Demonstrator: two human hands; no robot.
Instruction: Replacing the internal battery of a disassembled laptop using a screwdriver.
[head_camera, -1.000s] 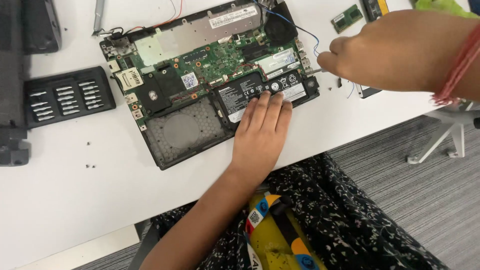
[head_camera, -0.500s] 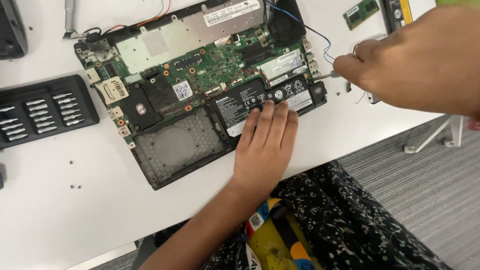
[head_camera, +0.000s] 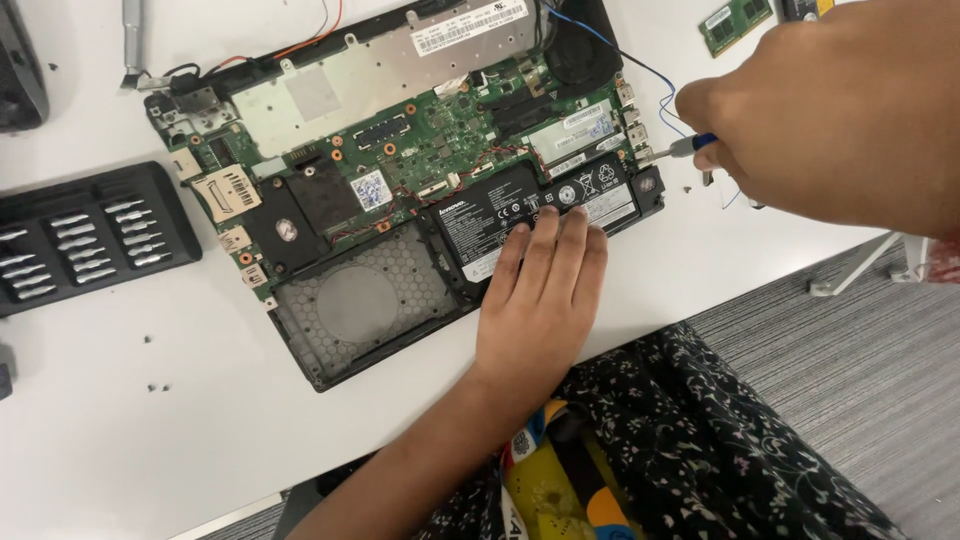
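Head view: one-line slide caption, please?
Left hand flat on opened laptop's black battery; right hand holds screwdriver at its right edge.

One head-worn view — looking steeply down, close, at the opened laptop (head_camera: 400, 190).

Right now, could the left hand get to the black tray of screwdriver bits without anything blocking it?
Probably yes. The left hand lies flat on the black battery of the opened laptop. The bit tray sits uncovered on the white table beside the laptop; only the low laptop base lies between them.
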